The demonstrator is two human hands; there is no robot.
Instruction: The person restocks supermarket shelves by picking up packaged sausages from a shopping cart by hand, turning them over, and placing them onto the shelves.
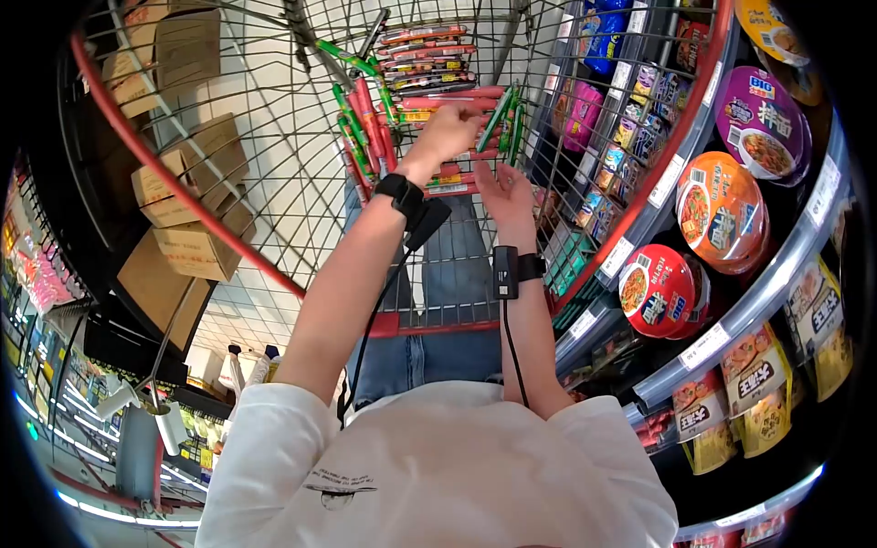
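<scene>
Inside the wire shopping cart [437,327] lie several rows of slim red packets [425,48], with green packets [352,128] along the left side. My left hand [448,135] reaches over the red packets with its fingers curled; what they hold, if anything, is hidden. Just right of its fingertips, a green packet [494,120] stands at a slant beside another green one. Nearer to me, my right hand [504,190] is below these green packets, palm up, fingers apart and holding nothing. Both wrists wear black straps with small devices and cables.
Shelves on the right hold a purple noodle bowl [760,123], an orange bowl [722,212], a red bowl [656,290] and hanging bags [751,365]. Cardboard boxes [196,173] are on the left beyond the cart's red rim [183,196].
</scene>
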